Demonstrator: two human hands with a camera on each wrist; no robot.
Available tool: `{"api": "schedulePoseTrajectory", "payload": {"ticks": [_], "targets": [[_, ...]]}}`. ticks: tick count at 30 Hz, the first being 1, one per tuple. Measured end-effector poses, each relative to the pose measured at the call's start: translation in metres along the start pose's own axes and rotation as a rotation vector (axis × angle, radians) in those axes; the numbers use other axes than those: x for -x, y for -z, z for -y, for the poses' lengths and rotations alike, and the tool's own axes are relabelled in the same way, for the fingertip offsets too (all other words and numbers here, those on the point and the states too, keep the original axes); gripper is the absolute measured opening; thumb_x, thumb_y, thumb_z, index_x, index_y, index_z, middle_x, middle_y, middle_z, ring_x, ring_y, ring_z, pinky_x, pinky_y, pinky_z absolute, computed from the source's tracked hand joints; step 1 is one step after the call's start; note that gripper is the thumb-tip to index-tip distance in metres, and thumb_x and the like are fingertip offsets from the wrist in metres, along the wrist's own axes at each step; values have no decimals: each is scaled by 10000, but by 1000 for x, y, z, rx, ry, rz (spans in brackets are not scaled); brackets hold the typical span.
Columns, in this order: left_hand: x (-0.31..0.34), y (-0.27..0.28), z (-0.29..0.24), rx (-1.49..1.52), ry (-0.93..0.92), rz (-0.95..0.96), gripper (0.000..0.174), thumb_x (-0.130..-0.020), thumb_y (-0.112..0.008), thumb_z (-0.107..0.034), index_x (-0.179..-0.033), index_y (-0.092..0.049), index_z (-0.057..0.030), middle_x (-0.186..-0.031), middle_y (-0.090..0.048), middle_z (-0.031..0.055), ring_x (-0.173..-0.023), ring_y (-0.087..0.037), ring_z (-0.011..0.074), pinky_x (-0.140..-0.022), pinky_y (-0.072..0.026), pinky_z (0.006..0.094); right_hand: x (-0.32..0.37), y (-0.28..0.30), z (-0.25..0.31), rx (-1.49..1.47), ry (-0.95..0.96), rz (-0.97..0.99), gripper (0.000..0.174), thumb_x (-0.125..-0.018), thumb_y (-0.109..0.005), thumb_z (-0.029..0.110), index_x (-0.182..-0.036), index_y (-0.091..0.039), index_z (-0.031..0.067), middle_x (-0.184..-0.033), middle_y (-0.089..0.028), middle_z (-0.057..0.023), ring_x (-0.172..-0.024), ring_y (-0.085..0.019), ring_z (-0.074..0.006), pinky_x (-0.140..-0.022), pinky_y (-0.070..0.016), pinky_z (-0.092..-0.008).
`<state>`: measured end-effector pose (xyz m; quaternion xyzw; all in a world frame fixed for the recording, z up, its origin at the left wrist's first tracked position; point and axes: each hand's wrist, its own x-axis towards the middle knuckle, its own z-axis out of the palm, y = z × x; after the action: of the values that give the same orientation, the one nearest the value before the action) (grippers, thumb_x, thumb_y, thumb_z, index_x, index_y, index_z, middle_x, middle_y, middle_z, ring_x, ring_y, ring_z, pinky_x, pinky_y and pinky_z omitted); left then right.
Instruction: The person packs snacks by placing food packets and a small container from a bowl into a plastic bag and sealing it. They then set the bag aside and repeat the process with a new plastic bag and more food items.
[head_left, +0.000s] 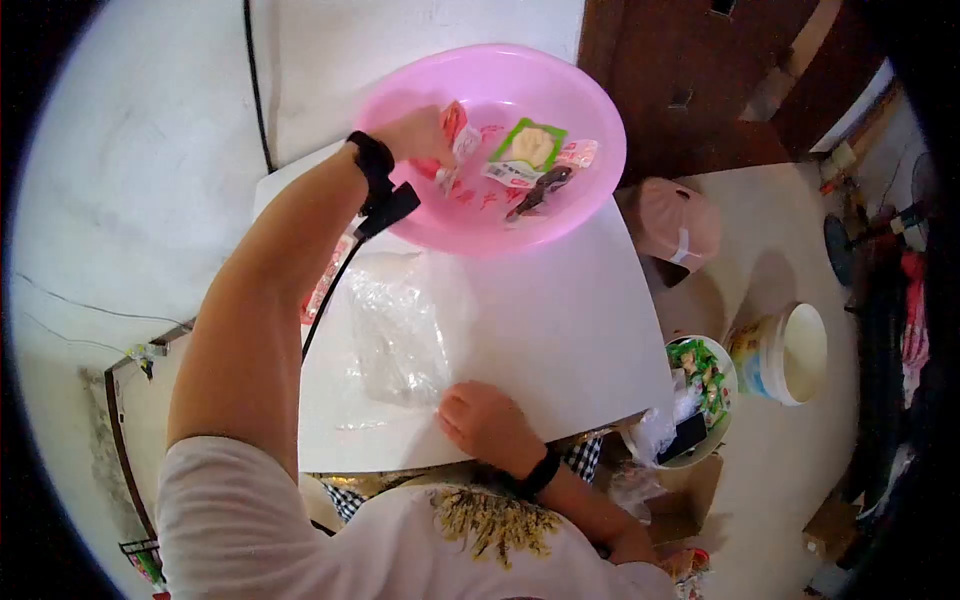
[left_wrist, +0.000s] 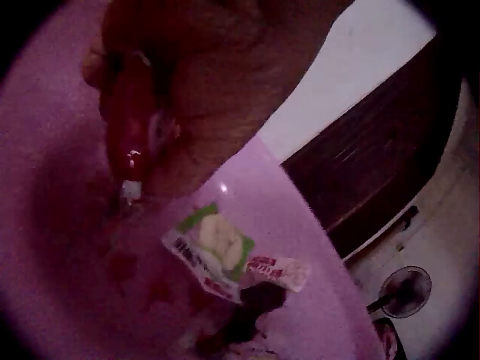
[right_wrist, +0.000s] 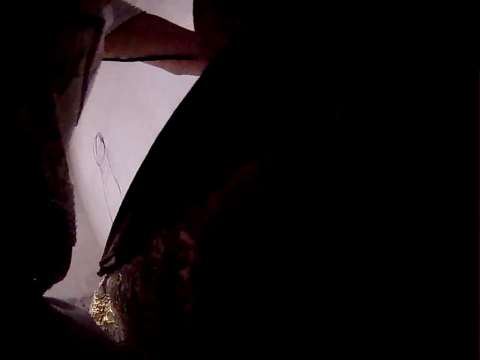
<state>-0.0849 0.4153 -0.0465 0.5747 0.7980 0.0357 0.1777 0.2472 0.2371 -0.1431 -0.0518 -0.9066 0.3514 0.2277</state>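
Note:
A pink plastic basin (head_left: 600, 110) stands at the far end of the white table (head_left: 560, 320). Inside it, my left hand (head_left: 420, 135) grips a red snack packet (head_left: 457, 130). In the left wrist view the fingers (left_wrist: 202, 75) curl round that red packet (left_wrist: 129, 127) above the basin floor (left_wrist: 52, 247). A green and white packet (head_left: 527, 150) (left_wrist: 210, 244), a small pink one (head_left: 578, 153) and a dark one (head_left: 540, 192) lie in the basin. My right hand (head_left: 487, 420) rests on the table's near edge, touching the corner of a clear plastic bag (head_left: 400, 335). The right wrist view is dark.
More red packets (head_left: 318, 290) lie half hidden under my left forearm. On the floor to the right are a pink cap-like object (head_left: 675, 222), a white bucket (head_left: 795, 352) and a bowl of green-wrapped sweets (head_left: 705, 385). A dark wooden door stands behind the basin.

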Motion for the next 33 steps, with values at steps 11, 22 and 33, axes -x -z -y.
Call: {"api": "schedulePoseTrajectory", "payload": {"ticks": [11,22,33], "targets": [[203,49,117,880,82,-412,538,-692,-743,-88,-1168,-516,18,-934,-637,109,-802,-645,188,-701,-551,320,-6,-7,7,68,-48,-47,117,-760,-635,125,-747,-543,54,-798,-569,-108,-760,-570,-297,-653,-480,-407],[233,-102,135,295,206,-472,577,-700,-715,-76,-1227,-492,-9,-999,-645,170,-866,-647,244,-752,-528,328,-4,-6,18,94,-59,-92,162,-710,-658,81,-674,-502,53,-702,-535,-101,-657,-546,-303,-576,-461,-403],[303,-94,112,1148,276,-389,479,-784,-624,-10,-1239,-480,32,-974,-633,85,-775,-628,144,-643,-524,272,-1,-11,13,146,-6,-56,163,-751,-623,103,-673,-496,37,-727,-538,-124,-679,-540,-321,-575,-442,-416]]}}
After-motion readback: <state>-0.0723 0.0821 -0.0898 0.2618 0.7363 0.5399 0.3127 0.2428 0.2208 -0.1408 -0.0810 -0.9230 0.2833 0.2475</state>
